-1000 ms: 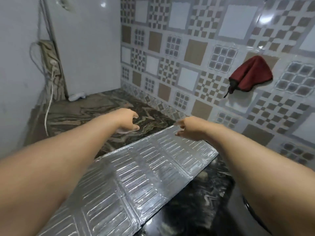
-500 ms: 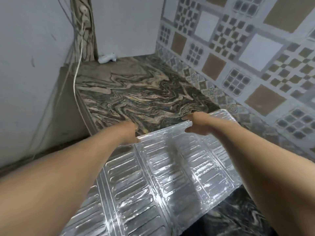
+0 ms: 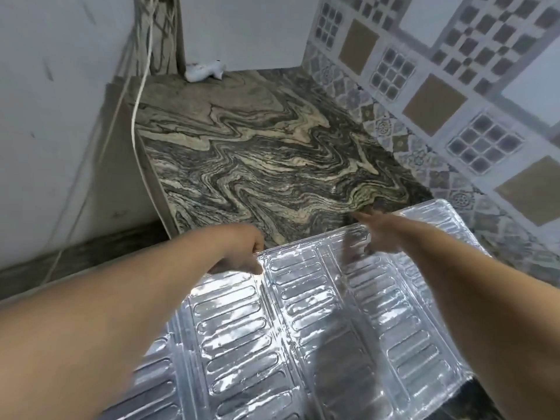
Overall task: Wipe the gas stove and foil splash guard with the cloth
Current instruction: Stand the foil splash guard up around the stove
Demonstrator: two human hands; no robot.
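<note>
Soft, even light; glare flecks the foil splash guard, motion blur smears everything, and wide-angle distortion bends the edges.

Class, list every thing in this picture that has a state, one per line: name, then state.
foil splash guard: lying flat, unfolded, far edge held by both hands
left hand: fingers curled over the guard's far edge, gripping it
right hand: at the guard's far edge, blurred; grip unclear
white cord: hanging down the wall at the counter's left side
marbled countertop: bare where visible
white cloth-like lump: lying in the far corner
</note>
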